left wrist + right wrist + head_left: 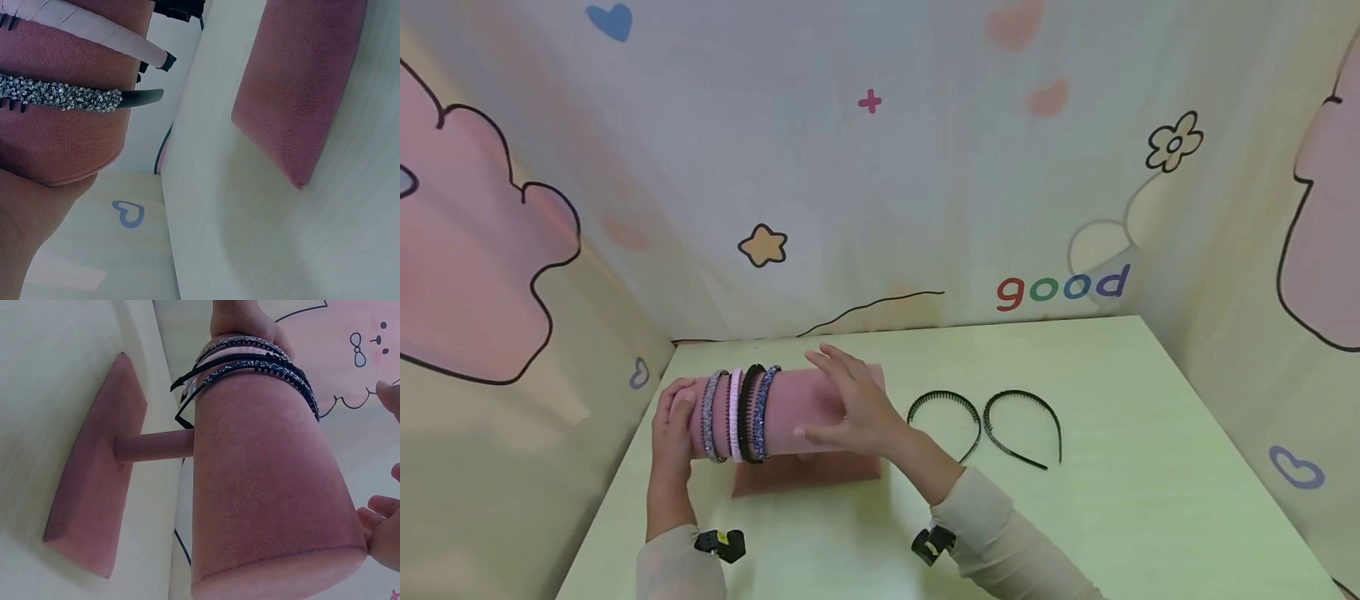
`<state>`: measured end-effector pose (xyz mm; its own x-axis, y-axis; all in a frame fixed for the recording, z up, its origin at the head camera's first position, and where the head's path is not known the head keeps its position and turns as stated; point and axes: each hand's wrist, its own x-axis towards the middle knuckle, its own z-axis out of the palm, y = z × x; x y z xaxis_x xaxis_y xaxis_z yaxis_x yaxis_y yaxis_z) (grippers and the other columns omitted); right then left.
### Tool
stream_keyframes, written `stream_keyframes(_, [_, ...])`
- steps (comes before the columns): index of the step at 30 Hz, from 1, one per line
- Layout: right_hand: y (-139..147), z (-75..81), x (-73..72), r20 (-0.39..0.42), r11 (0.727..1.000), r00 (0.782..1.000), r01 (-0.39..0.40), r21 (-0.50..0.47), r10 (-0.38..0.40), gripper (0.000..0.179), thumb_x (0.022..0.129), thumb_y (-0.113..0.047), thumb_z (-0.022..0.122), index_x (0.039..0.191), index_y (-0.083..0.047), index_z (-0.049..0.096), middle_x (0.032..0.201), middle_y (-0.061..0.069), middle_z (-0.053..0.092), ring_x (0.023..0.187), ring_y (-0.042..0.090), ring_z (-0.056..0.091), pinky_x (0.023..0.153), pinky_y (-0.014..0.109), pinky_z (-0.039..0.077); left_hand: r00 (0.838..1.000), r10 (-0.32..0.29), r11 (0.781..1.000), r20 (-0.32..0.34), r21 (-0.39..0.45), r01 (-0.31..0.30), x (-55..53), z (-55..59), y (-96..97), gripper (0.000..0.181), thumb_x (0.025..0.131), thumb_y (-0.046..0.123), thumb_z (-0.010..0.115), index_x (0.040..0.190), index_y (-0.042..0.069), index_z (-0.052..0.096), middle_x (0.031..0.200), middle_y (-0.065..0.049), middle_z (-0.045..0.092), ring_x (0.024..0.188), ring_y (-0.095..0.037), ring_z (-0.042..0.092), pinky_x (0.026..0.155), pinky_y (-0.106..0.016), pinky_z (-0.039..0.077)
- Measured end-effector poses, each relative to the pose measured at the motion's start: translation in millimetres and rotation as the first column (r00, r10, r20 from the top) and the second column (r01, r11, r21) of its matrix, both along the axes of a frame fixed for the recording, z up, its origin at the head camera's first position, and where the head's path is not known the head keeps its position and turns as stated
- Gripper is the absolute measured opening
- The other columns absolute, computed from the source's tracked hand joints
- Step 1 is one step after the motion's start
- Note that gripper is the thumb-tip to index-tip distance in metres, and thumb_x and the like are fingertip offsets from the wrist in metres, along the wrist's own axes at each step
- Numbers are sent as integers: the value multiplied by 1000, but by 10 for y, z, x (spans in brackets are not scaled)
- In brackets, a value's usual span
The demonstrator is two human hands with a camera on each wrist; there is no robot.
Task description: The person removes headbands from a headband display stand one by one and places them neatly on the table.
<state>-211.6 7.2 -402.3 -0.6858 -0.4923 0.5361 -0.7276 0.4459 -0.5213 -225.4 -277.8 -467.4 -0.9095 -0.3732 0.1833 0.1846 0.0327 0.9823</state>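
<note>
A pink padded roll of a headband stand [793, 404] lies sideways above its flat base [812, 473], joined by a short post [153, 445]. Around its left part sit several headbands: silver glitter [709, 417], pale pink wrapped [735, 417], black [747, 417] and blue glitter [763, 414]. My left hand [672, 425] grips the roll's left end, thumb on its near side. Over the bare right part, my right hand [857, 412] has its fingers spread and relaxed; in the right wrist view its fingertips [369, 519] are right at the roll's edge.
Two black toothed headbands, a left one [976, 417] and a right one [1030, 396], lie on the pale table [1112, 500] right of the stand. Patterned cloth walls [925, 192] rise behind and along both sides.
</note>
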Motion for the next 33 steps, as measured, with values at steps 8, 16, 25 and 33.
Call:
stream_keyframes(8, [-89,56,-31,30,1000,999,-23,-11,23,83,67,-42,68,133,-15,25,137,3,20,124,16,18,93,42,23,1000,-5,1000,0,5,5,11,20,9,29,88,26,48,112,11,48,108,1,49,89,-17,44,74,-30,32])
stream_keyframes(16, [-208,127,-49,133,998,991,-39,44,33,84,68,-44,67,135,-22,20,138,-3,16,124,11,14,93,38,26,998,-31,999,-46,8,31,36,75,45,29,89,19,45,112,3,45,104,0,49,88,-16,43,73,-29,31])
stream_keyframes(25, [-386,147,-162,189,974,982,-58,221,16,82,69,-61,54,135,-30,18,140,-3,13,124,13,14,93,37,26,999,-26,1000,-36,14,26,67,106,59,29,89,20,45,113,3,45,105,1,49,89,-16,43,74,-29,30])
stream_keyframes(33, [-538,152,-272,156,892,982,22,452,-103,87,65,-73,43,136,-33,11,139,-1,17,123,17,18,95,41,17,999,-30,1000,-43,2,30,7,15,8,28,88,24,47,111,9,48,107,-2,48,90,-18,43,74,-30,31])
